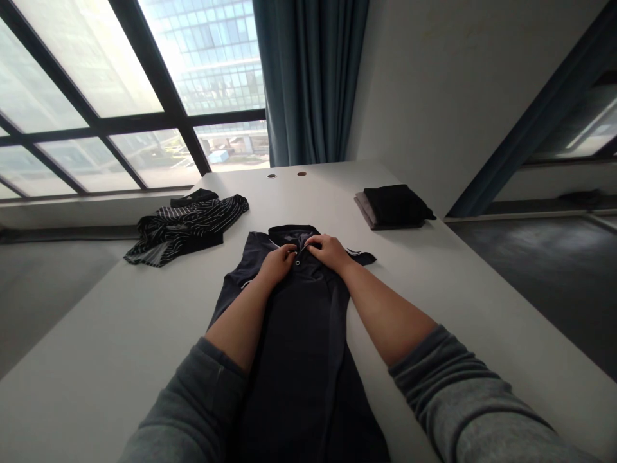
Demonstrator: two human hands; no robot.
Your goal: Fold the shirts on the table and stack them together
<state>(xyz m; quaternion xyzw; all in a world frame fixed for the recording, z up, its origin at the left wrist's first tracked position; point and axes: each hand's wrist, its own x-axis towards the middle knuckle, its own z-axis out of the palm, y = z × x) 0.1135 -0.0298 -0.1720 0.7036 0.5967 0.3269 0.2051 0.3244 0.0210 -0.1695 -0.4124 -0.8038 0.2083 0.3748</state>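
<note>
A dark polo shirt [299,360] lies front side up on the white table, its collar [294,229] toward the far end and its hem toward me. White trim lines run along the sleeve edges. My left hand [279,262] pinches the placket's left edge just below the collar. Opposite it, my right hand [328,249] grips the placket's right edge between thumb and fingers. The neck opening is spread a little between the two hands. A small pale button [297,262] shows on the placket under my fingertips.
On the white table [434,308], a crumpled heap of black striped clothing [193,225] lies at the left. A folded stack of dark clothes [395,206] sits at the back right. Two cable holes are near the far edge; a blue curtain [311,83] hangs beyond.
</note>
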